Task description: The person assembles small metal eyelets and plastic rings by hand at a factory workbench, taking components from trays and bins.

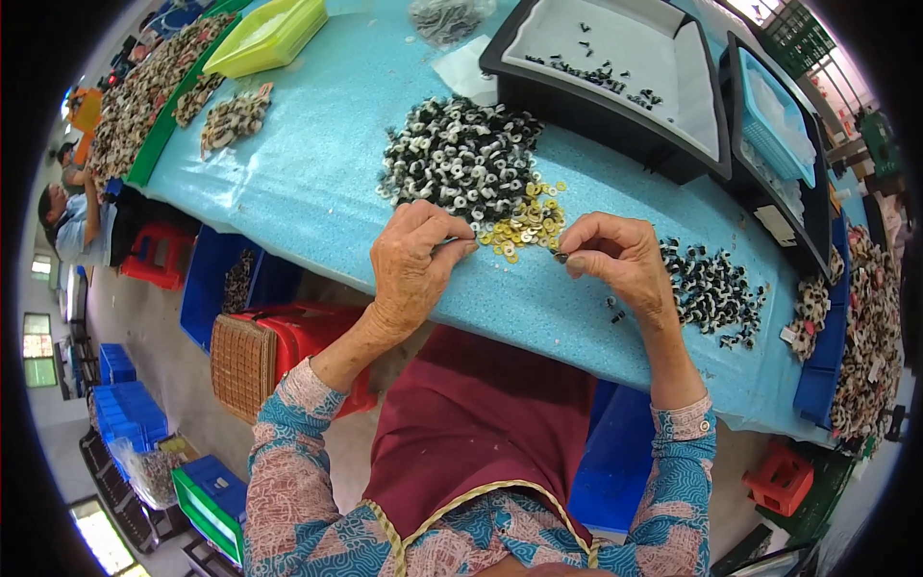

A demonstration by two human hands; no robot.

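Note:
My left hand [415, 258] is closed in a pinch at the left edge of a small heap of yellow ring-shaped washers [527, 229]. Whatever lies between its thumb and forefinger is too small to make out. Across from it, my right hand [623, 258] pinches a small dark piece [561, 257] between thumb and fingertips, just right of the washers. Behind both hands rises a large pile of black and white ring-shaped parts [461, 159]. A second pile of small black and white parts [711, 293] lies beside my right wrist.
A black tray [596, 120] with loose black pieces stands at the back. To its right, another black tray [812, 226] holds a blue basket [769, 115]. A yellow-green bin [264, 38] sits far left on the blue-covered table [317, 192]. Another person [82, 226] is at the left.

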